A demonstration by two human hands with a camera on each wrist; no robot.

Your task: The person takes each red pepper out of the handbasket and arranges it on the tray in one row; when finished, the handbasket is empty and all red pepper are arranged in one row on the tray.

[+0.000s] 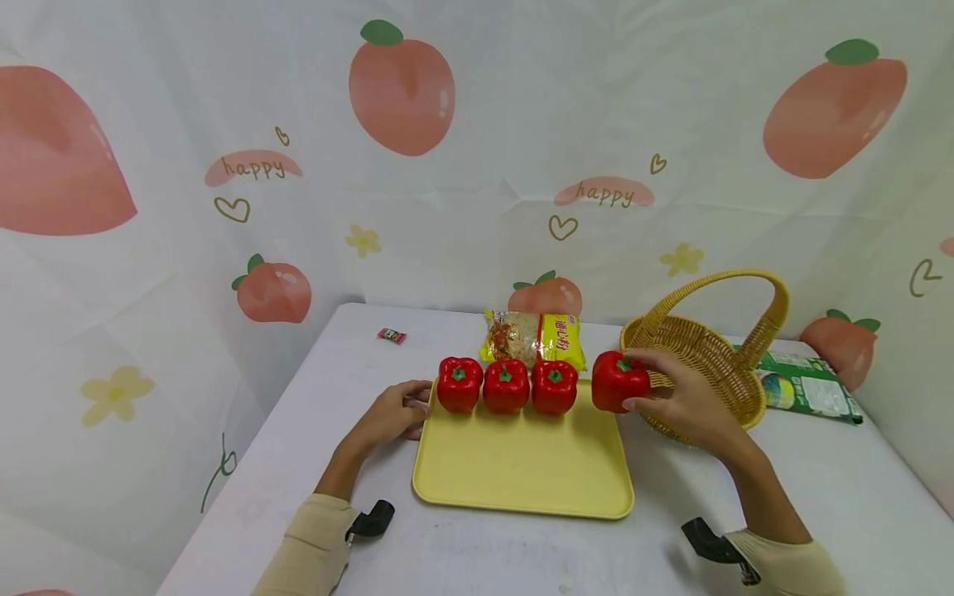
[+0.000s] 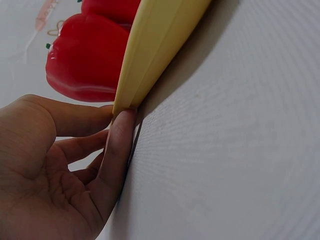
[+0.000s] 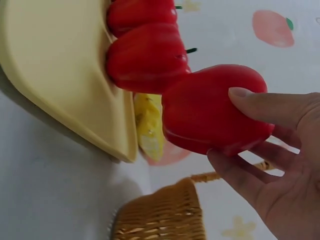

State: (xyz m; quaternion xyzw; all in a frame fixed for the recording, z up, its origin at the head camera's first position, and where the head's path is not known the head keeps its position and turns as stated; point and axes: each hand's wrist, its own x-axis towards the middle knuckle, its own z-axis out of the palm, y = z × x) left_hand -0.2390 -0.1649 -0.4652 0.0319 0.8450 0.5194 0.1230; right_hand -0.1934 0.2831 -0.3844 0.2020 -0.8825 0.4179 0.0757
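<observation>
Between the thumb and fingers of my right hand [image 1: 681, 397] is a red bell pepper [image 1: 620, 382], held above the right back corner of a yellow tray [image 1: 522, 472]. The right wrist view shows this pepper [image 3: 215, 110] raised off the tray, its stem out of sight there. Three more red bell peppers stand in a row along the tray's back edge, the leftmost pepper [image 1: 459, 385] close to the left corner. My left hand [image 1: 395, 414] pinches the tray's left rim [image 2: 127, 95] near that corner, thumb and fingertips meeting at the edge.
A wicker basket [image 1: 693, 356] with a tall handle stands right of the tray, behind my right hand. Behind the peppers lies a yellow food packet [image 1: 559, 339]. A green packet [image 1: 808, 385] lies beyond the basket, and a small red wrapper [image 1: 392, 335] lies at the back left.
</observation>
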